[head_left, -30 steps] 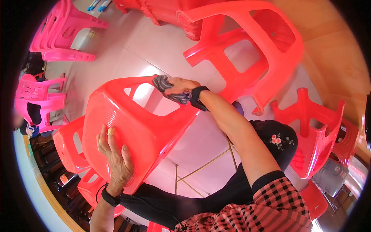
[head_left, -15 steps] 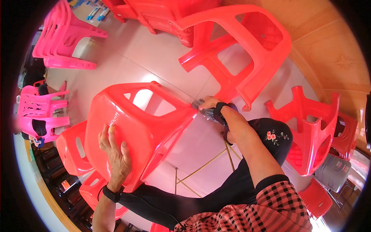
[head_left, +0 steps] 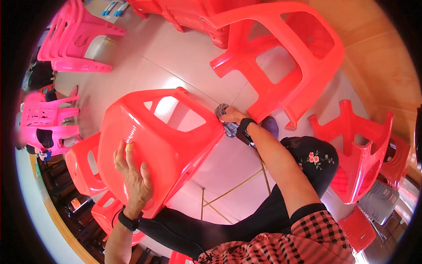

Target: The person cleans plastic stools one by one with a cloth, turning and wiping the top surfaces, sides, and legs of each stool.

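A red plastic stool point(head_left: 165, 145) lies tilted on its side in front of me, its round-ringed seat facing left. Resting flat on that seat is my left hand point(head_left: 134, 178), fingers spread, with a yellowish band on one finger. My right hand point(head_left: 233, 115) is closed around a grey striped cloth point(head_left: 226, 125) at the end of the stool's leg, on the right. Part of the cloth is hidden by the fingers.
Another red stool point(head_left: 281, 66) lies overturned beyond my right hand. A further red stool point(head_left: 351, 149) stands legs-up at the right. Pink chairs point(head_left: 77, 39) are stacked at the upper left. A thin metal frame point(head_left: 233, 190) is below the stool, near my legs.
My right hand has moved with the cloth from the stool's upper edge down and right to the leg end. My left hand stays on the seat.
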{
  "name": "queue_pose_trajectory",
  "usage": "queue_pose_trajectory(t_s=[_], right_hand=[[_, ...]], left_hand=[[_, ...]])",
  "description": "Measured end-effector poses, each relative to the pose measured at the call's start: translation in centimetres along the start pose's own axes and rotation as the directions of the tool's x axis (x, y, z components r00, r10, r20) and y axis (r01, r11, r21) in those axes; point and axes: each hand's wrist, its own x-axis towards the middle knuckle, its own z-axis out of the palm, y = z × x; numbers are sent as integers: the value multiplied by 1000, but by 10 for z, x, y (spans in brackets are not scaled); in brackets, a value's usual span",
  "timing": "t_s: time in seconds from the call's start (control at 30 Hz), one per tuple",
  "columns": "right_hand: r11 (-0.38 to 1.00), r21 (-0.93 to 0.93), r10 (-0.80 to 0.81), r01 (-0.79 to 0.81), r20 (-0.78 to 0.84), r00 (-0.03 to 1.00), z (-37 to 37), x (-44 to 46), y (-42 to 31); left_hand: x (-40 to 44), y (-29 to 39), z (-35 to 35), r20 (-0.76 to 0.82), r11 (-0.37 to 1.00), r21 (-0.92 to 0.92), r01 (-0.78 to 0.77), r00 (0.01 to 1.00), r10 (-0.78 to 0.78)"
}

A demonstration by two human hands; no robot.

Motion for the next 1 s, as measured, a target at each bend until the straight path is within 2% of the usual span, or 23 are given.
queue_pose_trajectory(t_s=[0.03,0.07,0.13,0.17,0.2,0.27,0.3,0.43,0.5,0.53,0.6,0.67,0.73,0.77,0.83,0.87,0.93,0.97,1.0], right_hand=[[999,-20,33,-31,54,998,-6,-5,-11],[999,-29,22,-21,43,999,-11,-11,-23],[996,-83,0,10,120,993,-24,-32,-54],[986,-163,-3,31,168,986,-34,-47,-70],[984,-176,-12,39,152,988,-38,-55,-81],[987,-139,-38,82,295,955,-46,-68,-105],[998,-26,-43,58,402,914,-48,-75,-116],[989,-91,-78,120,371,925,-63,-107,-147],[955,255,-264,154,490,831,-68,-119,-158],[956,249,-263,156,489,832,-71,-120,-164],[838,360,-539,410,435,721,-81,-114,-187],[837,194,-548,512,302,780,-96,-114,-225],[715,132,-699,687,155,698,-89,-96,-259],[712,142,-702,688,162,693,-82,-87,-273],[587,114,-803,802,-46,594,-67,-70,-287],[587,121,-803,800,-37,595,-61,-64,-287],[653,201,-740,730,-35,672,-53,-72,-283],[606,261,-778,751,0,628,-53,-76,-279],[614,260,-773,746,5,634,-51,-76,-273]], left_hand=[[1,1,-2,5,1000,-14,1,1000,-1],[1,0,-3,-13,1000,-15,1,1000,-1],[1,-4,3,-51,999,-19,-42,998,41],[1,-4,4,-67,998,-19,-51,996,50],[1,-4,5,-90,998,-22,-53,995,51],[2,-6,8,-89,999,-5,-53,995,52],[3,-6,9,-104,998,3,-60,993,59],[2,-4,11,-129,999,-13,-51,990,49],[2,-7,12,-134,999,-9,-44,990,42],[1,-8,13,-123,999,0,-42,992,42],[2,-8,15,-136,999,-1,-51,989,50],[3,-9,15,-144,998,6,-57,988,58],[3,-9,16,-151,998,0,-67,986,66],[3,-9,15,-144,998,9,-59,988,60],[3,-7,13,-131,998,-11,-54,990,52],[3,-7,12,-125,999,-9,-44,991,43],[2,-5,11,-141,997,14,-70,987,72],[2,-6,12,-137,998,7,-63,989,63],[2,-7,13,-147,997,4,-73,987,72]])
